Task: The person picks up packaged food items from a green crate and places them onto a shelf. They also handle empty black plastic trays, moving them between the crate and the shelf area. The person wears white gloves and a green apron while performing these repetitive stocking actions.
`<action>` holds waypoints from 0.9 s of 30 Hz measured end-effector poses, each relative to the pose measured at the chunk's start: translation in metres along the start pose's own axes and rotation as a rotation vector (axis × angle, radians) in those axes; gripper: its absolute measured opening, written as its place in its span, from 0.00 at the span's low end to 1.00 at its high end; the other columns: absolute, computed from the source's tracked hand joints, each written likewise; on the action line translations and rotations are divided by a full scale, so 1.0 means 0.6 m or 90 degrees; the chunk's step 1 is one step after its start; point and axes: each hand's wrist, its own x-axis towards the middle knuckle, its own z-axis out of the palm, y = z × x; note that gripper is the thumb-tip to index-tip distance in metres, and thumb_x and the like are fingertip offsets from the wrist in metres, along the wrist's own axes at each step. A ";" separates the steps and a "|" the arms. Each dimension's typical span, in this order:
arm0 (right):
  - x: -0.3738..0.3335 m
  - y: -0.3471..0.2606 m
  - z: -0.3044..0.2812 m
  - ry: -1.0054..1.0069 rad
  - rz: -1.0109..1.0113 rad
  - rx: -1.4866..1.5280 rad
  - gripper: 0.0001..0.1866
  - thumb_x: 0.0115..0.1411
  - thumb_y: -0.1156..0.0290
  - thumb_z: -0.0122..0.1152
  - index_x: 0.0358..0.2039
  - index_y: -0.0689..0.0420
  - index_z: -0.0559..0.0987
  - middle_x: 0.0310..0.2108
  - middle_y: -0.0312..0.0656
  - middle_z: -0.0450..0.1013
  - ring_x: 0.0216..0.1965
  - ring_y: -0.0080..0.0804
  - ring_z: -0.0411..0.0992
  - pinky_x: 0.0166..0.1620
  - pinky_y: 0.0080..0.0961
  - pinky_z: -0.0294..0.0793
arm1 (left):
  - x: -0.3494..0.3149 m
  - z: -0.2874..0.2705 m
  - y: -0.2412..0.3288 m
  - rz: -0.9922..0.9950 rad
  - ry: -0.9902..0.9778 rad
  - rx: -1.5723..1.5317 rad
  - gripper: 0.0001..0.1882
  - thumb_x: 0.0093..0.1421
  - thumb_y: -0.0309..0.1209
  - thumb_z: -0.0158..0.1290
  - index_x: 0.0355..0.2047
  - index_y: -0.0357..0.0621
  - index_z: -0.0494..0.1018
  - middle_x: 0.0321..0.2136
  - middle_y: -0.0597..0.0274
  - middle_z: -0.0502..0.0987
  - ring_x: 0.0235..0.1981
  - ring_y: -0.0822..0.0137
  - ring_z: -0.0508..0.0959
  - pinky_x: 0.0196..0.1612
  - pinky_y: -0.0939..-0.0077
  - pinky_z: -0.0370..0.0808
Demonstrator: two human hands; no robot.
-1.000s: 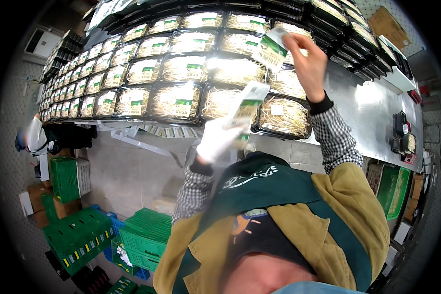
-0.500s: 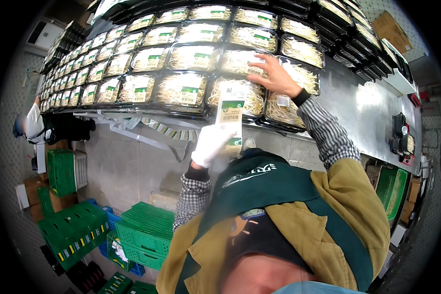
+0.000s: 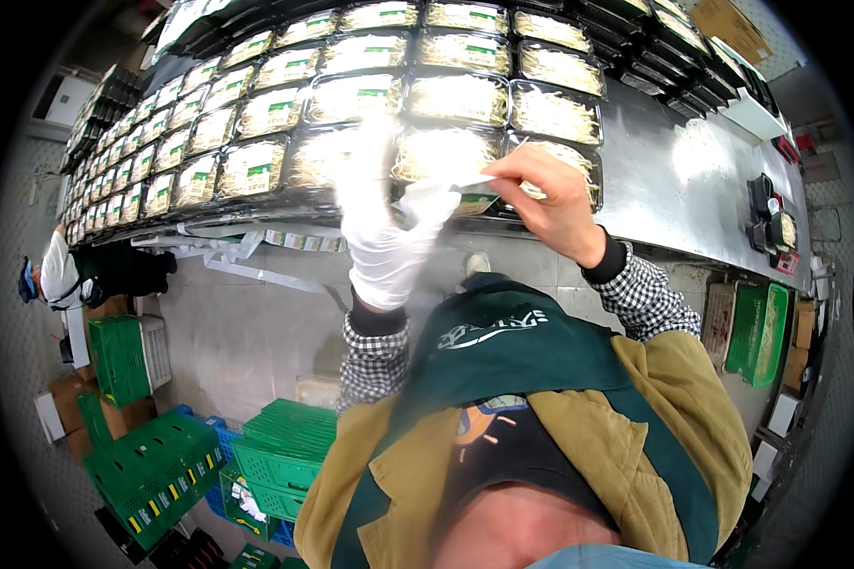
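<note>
A green-and-white label [image 3: 475, 202] lies between two hands at the near edge of the tabletop [image 3: 650, 175], its visible part running left to right. The bare right hand [image 3: 552, 197] pinches its right end; the gloved left hand [image 3: 389, 248] meets the other, its grip too blurred to tell. Sprout trays [image 3: 444, 155] sit just beyond.

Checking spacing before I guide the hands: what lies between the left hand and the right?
In the head view, a green-and-white label, pinched by the right hand, its other end at the blurred left hand.
</note>
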 end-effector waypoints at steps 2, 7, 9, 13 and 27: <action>-0.005 -0.026 0.010 -0.002 0.014 -0.007 0.09 0.49 0.81 0.63 0.32 0.59 0.79 0.25 0.40 0.73 0.24 0.31 0.70 0.28 0.22 0.69 | -0.021 0.021 0.000 -0.083 -0.081 -0.225 0.13 0.50 0.23 0.61 0.38 0.38 0.76 0.36 0.56 0.78 0.39 0.69 0.77 0.42 0.78 0.73; -0.013 -0.032 0.010 -0.016 -0.127 -0.164 0.09 0.47 0.79 0.65 0.30 0.54 0.80 0.26 0.36 0.74 0.27 0.30 0.70 0.35 0.24 0.66 | -0.082 0.048 -0.018 -0.205 0.000 -0.221 0.06 0.53 0.29 0.59 0.29 0.39 0.76 0.21 0.59 0.75 0.20 0.67 0.76 0.25 0.77 0.71; -0.006 -0.015 -0.005 0.056 -0.136 -0.237 0.07 0.48 0.73 0.65 0.30 0.50 0.81 0.26 0.31 0.74 0.29 0.28 0.69 0.36 0.24 0.64 | -0.089 0.055 -0.027 -0.061 -0.058 -0.092 0.06 0.53 0.29 0.59 0.29 0.40 0.75 0.20 0.58 0.75 0.18 0.63 0.75 0.24 0.75 0.72; 0.041 0.072 -0.028 0.208 0.109 -0.110 0.04 0.54 0.72 0.60 0.31 0.53 0.81 0.28 0.34 0.75 0.30 0.27 0.68 0.35 0.25 0.64 | -0.126 0.025 -0.020 -0.513 -0.502 -0.223 0.13 0.52 0.31 0.60 0.37 0.37 0.77 0.29 0.59 0.80 0.27 0.74 0.79 0.31 0.81 0.74; -0.052 0.147 -0.041 -0.225 0.415 0.617 0.22 0.64 0.64 0.48 0.56 0.59 0.66 0.46 0.41 0.69 0.46 0.27 0.67 0.49 0.25 0.66 | -0.135 0.095 0.029 -0.674 -0.365 -0.554 0.15 0.56 0.27 0.56 0.43 0.31 0.73 0.36 0.58 0.78 0.34 0.72 0.78 0.37 0.79 0.75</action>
